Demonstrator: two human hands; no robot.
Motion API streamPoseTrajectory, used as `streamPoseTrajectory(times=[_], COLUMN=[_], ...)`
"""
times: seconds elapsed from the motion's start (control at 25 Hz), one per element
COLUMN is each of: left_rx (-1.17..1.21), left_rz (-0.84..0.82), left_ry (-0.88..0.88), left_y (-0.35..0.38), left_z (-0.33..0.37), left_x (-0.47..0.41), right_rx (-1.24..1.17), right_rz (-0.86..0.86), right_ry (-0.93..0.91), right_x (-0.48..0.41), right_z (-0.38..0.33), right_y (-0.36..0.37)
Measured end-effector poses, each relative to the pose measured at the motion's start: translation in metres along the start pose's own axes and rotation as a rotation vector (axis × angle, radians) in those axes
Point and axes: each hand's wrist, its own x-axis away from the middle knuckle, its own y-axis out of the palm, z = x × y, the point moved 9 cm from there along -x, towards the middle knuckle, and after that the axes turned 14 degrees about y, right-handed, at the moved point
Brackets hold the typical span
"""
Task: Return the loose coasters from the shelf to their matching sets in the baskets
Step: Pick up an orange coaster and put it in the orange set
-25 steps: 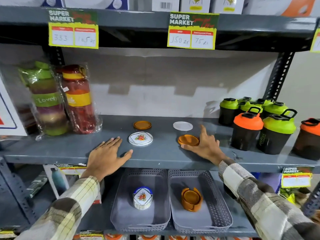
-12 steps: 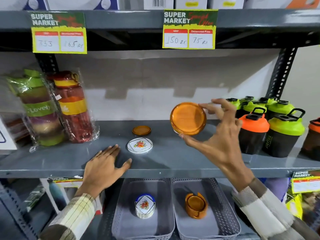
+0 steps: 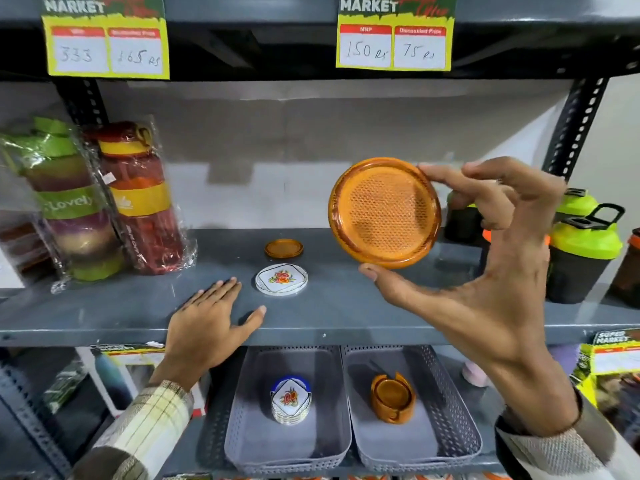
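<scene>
R hand point(image 3: 485, 271) was up in front of the shelf point(image 3: 346, 317), holding an orange coaster point(image 3: 384, 213) by its rim — thumb under the bottom edge, index finger on the upper right edge, other fingers curled loose behind. Coaster was tilted w/ its dotted face toward the camera, held in the air above the shelf surface, not touching it. L hand point(image 3: 211, 323) lay flat on the shelf front edge, palm down, fingers spread a bit, holding nothing; fingertips just beside a white floral coaster point(image 3: 281, 279) but apart from it. That floral coaster lay flat on the shelf, mid-left. Behind it, near, a 2nd small orange coaster point(image 3: 284, 248) lay flat too. Below the shelf, 2 grey perforated baskets side by side: left basket point(image 3: 242, 410) had a stack of white floral coasters in a blue holder point(image 3: 290, 400); right basket point(image 3: 450, 410) had an orange coaster set in its holder point(image 3: 393, 398), sitting upright-ish. On the shelf's L side, wrapped bottles point(image 3: 104, 199) in plastic — green/purple one and red/yellow one. On the R side, shaker bottles point(image 3: 585, 251) w/ green lids, partly hidden behind the R hand. Price tags point(image 3: 393, 39) hung on the shelf edge above, reading 150 and 75; another at L read 333 and 165. Plaid sleeves visible on both arms.
</scene>
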Motion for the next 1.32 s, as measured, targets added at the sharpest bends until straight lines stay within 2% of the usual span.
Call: streamPoseTrajectory(times=[0.12, 0.2, 0.36, 0.44, 0.6, 0.8, 1.0, 1.32], left_rx=[-0.005, 0.016, 0.011, 0.010, 0.006, -0.011, 0.001, -0.023], left_rz=[0.057, 0.034, -0.015, -0.002, -0.023, -0.030, -0.057, -0.054], left_ry=[0.009, -0.011, -0.003, -0.025, -0.056, -0.084, -0.069, -0.085], left_y=[-0.004, -0.002, 0.003, 0.002, 0.001, 0.006, 0.014, 0.003], left_z=[0.005, 0.002, 0.001, 0.002, 0.002, -0.006, -0.011, -0.002], left_x=[0.001, 0.000, -0.002, -0.002, -0.002, -0.001, -0.005, -0.003], right_rx=[-0.149, -0.213, -0.154, -0.044, 0.164, 0.495, 0.546, 0.525], right_rz=[-0.180, -0.308, -0.512, -0.533, -0.463, -0.512, -0.575, -0.622], right_ry=[0.173, 0.269, 0.543, 0.692, 0.995, 1.095, 1.133, 1.219], right_x=[0.013, 0.033, 0.111, 0.155, 0.227, 0.262, 0.273, 0.284], right_z=[0.019, 0.036, 0.104, 0.160, 0.293, 0.396, 0.435, 0.455], right_y=[0.013, 0.020, 0.037, 0.048, 0.071, 0.104, 0.129, 0.143])
